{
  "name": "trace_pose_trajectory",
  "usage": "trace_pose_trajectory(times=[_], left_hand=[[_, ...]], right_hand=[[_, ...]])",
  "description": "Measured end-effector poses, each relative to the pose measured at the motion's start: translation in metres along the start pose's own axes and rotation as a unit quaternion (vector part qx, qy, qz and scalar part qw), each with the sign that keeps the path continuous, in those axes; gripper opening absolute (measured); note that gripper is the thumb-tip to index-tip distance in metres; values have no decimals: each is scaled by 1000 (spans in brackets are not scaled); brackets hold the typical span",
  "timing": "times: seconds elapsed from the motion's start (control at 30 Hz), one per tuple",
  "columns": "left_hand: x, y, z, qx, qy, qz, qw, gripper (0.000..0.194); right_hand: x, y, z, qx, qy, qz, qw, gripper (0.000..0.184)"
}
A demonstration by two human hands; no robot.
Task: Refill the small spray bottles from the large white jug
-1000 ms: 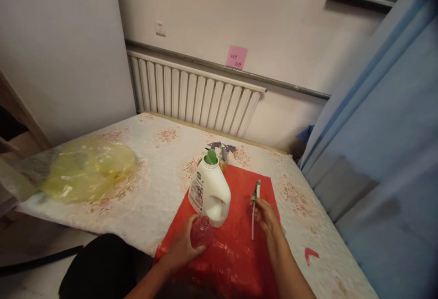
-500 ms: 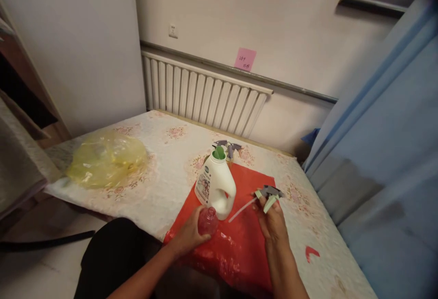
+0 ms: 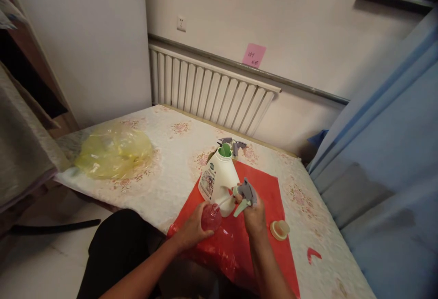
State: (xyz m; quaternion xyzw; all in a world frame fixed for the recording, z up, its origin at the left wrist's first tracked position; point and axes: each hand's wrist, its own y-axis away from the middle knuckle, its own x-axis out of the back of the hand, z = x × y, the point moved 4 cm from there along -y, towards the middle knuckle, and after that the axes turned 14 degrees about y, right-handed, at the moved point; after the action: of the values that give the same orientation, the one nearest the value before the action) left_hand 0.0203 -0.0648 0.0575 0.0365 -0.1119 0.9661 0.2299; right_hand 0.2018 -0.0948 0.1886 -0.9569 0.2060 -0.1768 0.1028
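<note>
A small translucent pink bottle (image 3: 211,217) with an uncapped neck is gripped by my left hand (image 3: 195,226), fingers wrapped round its side. My right hand (image 3: 255,210) holds a grey and pale-green spray trigger head (image 3: 247,193). From the head a thin clear tube runs left, its tip at the pink bottle's mouth. Just behind stands a white jug (image 3: 219,176) with a handle, a printed label and green inside its open mouth. Both hands are over a red plastic sheet (image 3: 263,183).
Behind the jug lies another grey spray head (image 3: 236,145). A cream cap (image 3: 279,229) sits right of my right forearm, near a red scrap (image 3: 313,254). A yellow plastic bag (image 3: 114,151) lies at left on the floral cloth (image 3: 167,153). A radiator (image 3: 208,87) and blue curtain (image 3: 383,153) border the bed-like surface.
My right hand has moved left and turned the spray head, bringing its tube to the pink bottle's mouth. The cream cap has come into sight. The view has shifted slightly.
</note>
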Motion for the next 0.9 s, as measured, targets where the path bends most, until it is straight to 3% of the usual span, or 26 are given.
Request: trace_pose_trajectory(times=[0.13,0.3,0.57,0.9], left_hand=[[0,0,-3,-6,22,0,1000,80],[0,-1,-6,-21,39,5,999,79],[-2,-1,-1,-45,52,2,998,77],[-1,0,6,-27,43,2,999,74]], right_hand=[[-19,10,-2,37,84,-72,993,33],[-41,19,18,81,128,-122,981,23],[-49,23,25,88,151,-153,973,12],[-52,24,29,81,204,-135,966,19]])
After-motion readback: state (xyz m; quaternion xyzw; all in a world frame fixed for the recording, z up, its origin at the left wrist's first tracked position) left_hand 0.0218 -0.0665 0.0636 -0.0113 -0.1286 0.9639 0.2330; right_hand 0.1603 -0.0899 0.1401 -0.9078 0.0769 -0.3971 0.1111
